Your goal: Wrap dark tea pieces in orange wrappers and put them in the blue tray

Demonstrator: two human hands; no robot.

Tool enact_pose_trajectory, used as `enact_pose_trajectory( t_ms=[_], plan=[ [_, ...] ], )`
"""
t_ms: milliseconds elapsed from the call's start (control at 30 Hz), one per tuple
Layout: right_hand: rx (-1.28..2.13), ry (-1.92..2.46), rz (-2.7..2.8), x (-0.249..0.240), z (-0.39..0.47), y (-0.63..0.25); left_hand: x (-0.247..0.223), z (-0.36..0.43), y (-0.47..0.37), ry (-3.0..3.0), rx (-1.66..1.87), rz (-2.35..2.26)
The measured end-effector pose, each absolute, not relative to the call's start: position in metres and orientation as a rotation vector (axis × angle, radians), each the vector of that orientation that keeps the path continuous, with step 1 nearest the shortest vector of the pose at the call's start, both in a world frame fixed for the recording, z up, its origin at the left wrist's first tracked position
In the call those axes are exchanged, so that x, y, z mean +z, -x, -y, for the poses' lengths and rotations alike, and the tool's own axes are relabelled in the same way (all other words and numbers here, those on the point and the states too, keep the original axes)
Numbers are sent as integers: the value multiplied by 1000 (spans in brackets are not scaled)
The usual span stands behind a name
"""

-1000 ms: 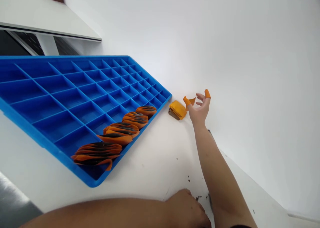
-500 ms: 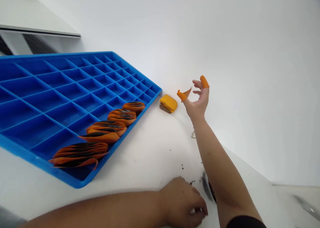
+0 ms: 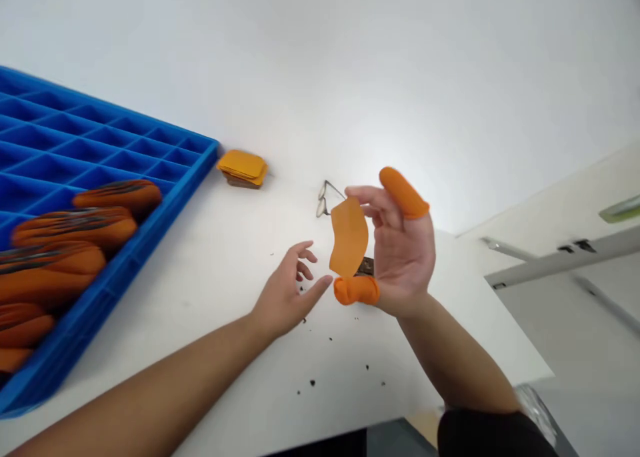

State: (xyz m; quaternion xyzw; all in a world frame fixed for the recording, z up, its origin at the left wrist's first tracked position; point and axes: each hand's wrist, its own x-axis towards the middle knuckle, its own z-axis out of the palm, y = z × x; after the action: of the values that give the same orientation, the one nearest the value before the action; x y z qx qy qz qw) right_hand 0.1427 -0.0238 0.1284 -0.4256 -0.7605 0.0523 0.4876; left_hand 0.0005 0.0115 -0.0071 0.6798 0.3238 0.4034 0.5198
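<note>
My right hand wears orange finger cots on its thumb and index finger. It holds a thin, slightly curved orange sheet between its thumb and the fingertips above, the palm turned inward. Just left of the sheet, my left hand has its fingers apart and holds nothing. Its thumb is close to the sheet's lower corner; whether they touch I cannot tell. Further back on the table sits a stack of yellow-orange sheets with brown pieces below. Partly hidden behind the right hand is a dark patterned item.
A blue compartment tray stands at the left, its nearest row filled with orange-and-black bundles. Eyeglasses lie behind my hands. Dark crumbs are scattered on the white table. Beyond its right edge is a metal rail.
The view has swung right, so the tray sits further left. My left hand has opened and moved beside the sheet. The sheet in my right hand now faces me broadly.
</note>
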Motion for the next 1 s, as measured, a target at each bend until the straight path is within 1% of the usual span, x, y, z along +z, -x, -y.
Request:
enact_pose_trajectory(
  t_ms=[133,233,367,467,567,667,833,1000],
  plan=[
    [456,998,1765,101,54,-166,-7,-6,0,-1786,1074,-574],
    [599,966,1695,84,60,-171,-5,0,1,-1918,1194,-417],
    [687,890,1630,63,62,-170,-8,3,-3,-1972,1212,-274],
    [757,870,1599,50,64,-168,-12,2,-7,-1908,1117,-163],
    [837,874,1570,42,66,-164,-11,2,-10,-1872,1004,-151],
    [871,910,1547,39,67,-160,-7,2,-12,-1834,961,-140],
    [867,960,1512,44,67,-159,-9,-1,-9,-1814,1031,-18],
    [954,973,1521,44,68,-161,-14,2,-3,-1788,983,-168]
  ],
)
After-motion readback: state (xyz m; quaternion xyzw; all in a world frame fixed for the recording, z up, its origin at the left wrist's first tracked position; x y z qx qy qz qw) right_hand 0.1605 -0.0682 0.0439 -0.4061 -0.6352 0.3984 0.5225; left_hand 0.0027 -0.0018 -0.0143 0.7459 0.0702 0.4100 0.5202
